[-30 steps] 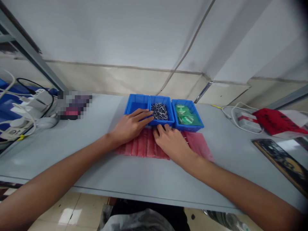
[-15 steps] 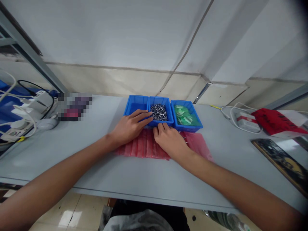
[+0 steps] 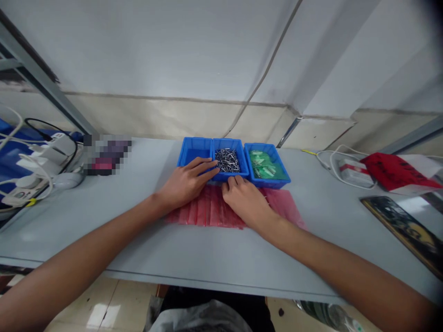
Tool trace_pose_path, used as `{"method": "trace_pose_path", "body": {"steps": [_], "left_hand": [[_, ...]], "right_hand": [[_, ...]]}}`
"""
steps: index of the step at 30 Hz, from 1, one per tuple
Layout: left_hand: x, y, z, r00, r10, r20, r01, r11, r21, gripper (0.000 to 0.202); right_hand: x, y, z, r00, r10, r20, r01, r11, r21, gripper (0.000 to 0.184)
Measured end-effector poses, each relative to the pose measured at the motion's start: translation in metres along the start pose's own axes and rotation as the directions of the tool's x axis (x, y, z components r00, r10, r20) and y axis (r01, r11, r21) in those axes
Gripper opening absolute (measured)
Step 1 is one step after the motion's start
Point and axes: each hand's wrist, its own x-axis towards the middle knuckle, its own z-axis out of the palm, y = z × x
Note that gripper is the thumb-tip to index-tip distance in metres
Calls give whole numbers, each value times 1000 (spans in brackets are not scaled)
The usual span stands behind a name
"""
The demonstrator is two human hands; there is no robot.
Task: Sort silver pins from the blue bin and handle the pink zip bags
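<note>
pink bags [image 3: 214, 214]: a row of narrow plastic sleeves lying flat on the table [image 3: 194, 258], at the centre of the frame, below the boxes.
row, long axis: left to right across the frame; each sleeve's own long axis runs roughly up and down the frame. which end of a sleeve is open cannot be told.
right hand [image 3: 247, 198]: the nearer to the bags, resting over the row right of its middle; sleeves extend out to both sides of it.
right grip: fingers bent, tips at the row's upper edge, just below the middle box [image 3: 242, 176]; whether they pinch anything cannot be told.
left hand [image 3: 185, 184]: over the upper left of the row, pointing toward the upper right.
left grip: fingers long and slightly parted, the foremost tips at the near left corner of the middle box; thumb hidden, any hold cannot be told.
metal pins [image 3: 226, 160]: a loose heap in the middle box, upward in the frame from the right fingertips; their axes point every way.
right box [image 3: 272, 185]: holds green packets [image 3: 265, 163], right of the pins.
</note>
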Motion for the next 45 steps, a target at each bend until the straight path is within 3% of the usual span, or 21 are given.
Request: {"method": "trace_pose_path", "body": {"steps": [8, 14, 18, 21, 23, 26, 29, 32, 34, 39, 45], "left_hand": [[-1, -1, 0, 1000, -1, 7, 1, 1000, -21, 43], [0, 1, -2, 1000, -12, 26, 13, 1000, -27, 39], [0, 1, -2, 1000, 1, 19, -1, 1000, -10, 37], [-1, 1, -1, 1000, -8, 16, 9, 1000, -27, 38], [-1, 1, -1, 1000, -14, 11, 14, 1000, -22, 37], [0, 1, -1, 1000, -12, 6, 12, 1000, -19, 36], [1, 0, 0, 1000, -8, -8, 7, 998, -63, 33], [2, 1, 2, 998, -16, -60, 10, 996, -87, 26], [2, 2, 4, 995, -15, -94, 6, 996, -89, 22], [1, 5, 2, 992, 7, -123, -21, 993, -113, 24], [2, 8, -4, 999, 1, -50, -7, 991, -133, 26]], "right_hand": [[0, 1, -3, 999, -21, -47, 19, 999, -31, 24], [-13, 15, -34, 996, -9, -90, 5, 999, -38, 24], [-21, 36, -47, 1000, 3, -31, 2, 988, 154, 21], [-23, 43, -44, 987, -103, 123, 57, 940, 336, 22], [-23, 46, -42, 973, -182, 140, 111, 906, 408, 22], [-25, 60, -45, 978, -210, 15, 177, 854, 489, 16], [-26, 88, -50, 986, -67, -151, 133, 864, 485, 17], [-28, 110, -41, 973, 54, -225, 61, 879, 472, 20], [-31, 114, -24, 969, 63, -240, 61, 877, 476, 26], [-41, 96, 18, 941, 73, -329, 137, 810, 570, 31], [-42, 80, 29, 902, 129, -412, 109, 855, 507, 28]]}}
